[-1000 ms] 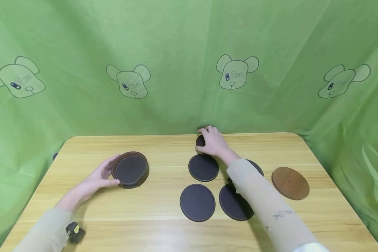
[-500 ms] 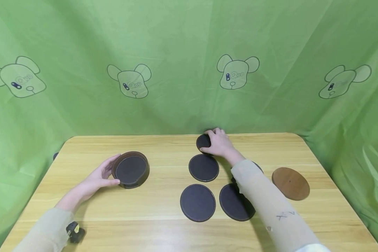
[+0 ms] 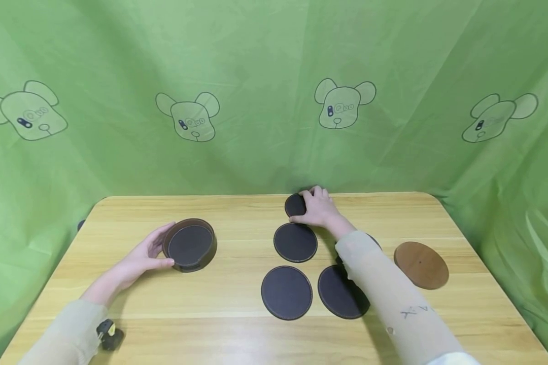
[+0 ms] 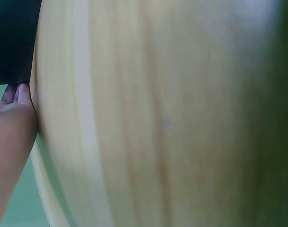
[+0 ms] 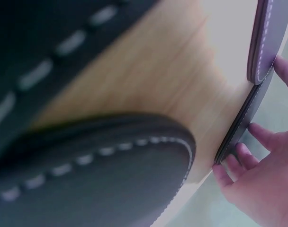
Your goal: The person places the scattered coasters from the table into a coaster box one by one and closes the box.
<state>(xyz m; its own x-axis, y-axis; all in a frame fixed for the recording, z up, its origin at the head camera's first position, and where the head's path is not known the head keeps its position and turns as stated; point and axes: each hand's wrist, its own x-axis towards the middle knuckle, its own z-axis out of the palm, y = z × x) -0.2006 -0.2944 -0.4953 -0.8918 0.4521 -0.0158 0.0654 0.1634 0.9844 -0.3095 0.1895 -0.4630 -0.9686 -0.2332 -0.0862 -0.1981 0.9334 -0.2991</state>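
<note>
My left hand (image 3: 151,253) cups the left side of a round brown coaster holder (image 3: 190,245), thumb along its front; a dark coaster lies inside it. In the left wrist view the hand (image 4: 11,125) touches the dark holder (image 4: 11,42). My right hand (image 3: 318,208) reaches to the table's far edge and grips a dark stitched coaster (image 3: 295,204). In the right wrist view its fingers (image 5: 241,158) curl round the rim of that coaster (image 5: 243,125), which is tilted up on edge.
Three more dark coasters (image 3: 295,242) (image 3: 286,292) (image 3: 340,293) lie mid-table, and another (image 3: 373,239) is mostly hidden under my right sleeve. A brown disc (image 3: 421,264) lies to the right. Green printed cloth (image 3: 255,101) hangs behind the wooden table (image 3: 237,329).
My right hand has slid slightly right on the far coaster, uncovering more of its face. The left hand and holder have not moved.
</note>
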